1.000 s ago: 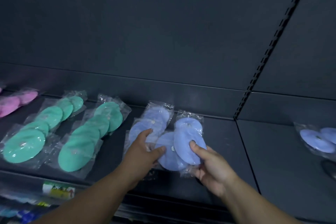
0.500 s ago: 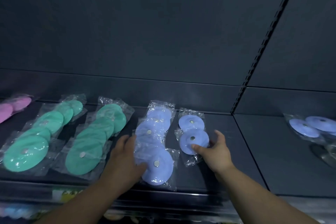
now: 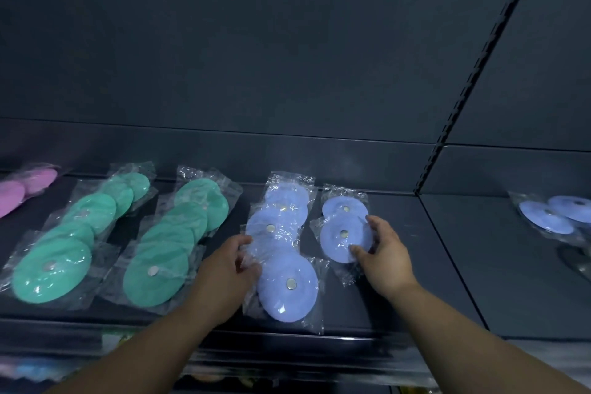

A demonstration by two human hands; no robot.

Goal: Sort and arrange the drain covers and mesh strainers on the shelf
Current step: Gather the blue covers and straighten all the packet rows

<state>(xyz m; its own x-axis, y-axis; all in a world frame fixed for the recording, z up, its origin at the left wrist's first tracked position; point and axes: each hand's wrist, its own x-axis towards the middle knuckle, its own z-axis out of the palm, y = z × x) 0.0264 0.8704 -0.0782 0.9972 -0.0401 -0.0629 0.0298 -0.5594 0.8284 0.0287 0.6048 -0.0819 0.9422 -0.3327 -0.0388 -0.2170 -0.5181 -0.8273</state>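
Note:
Blue round drain covers in clear bags lie in two columns on the dark shelf (image 3: 399, 297). The left column (image 3: 278, 224) runs front to back, ending in a large blue cover (image 3: 287, 285) at the front. My left hand (image 3: 228, 269) pinches the bag edge on that column's left side. The short right column holds two blue covers; my right hand (image 3: 383, 253) grips the nearer blue cover (image 3: 339, 240) by its right rim, thumb and fingers curled round it.
Two columns of green covers (image 3: 51, 269) (image 3: 160, 262) in bags lie left of the blue ones, and pink covers (image 3: 19, 192) at the far left. More blue covers (image 3: 550, 214) sit on the neighbouring shelf bay to the right. A slotted upright (image 3: 447, 125) divides the bays.
The overlapping blue covers in front were spread into two separate columns. My left hand moved to the left column's side; my right hand shifted up round the nearer cover of the right column.

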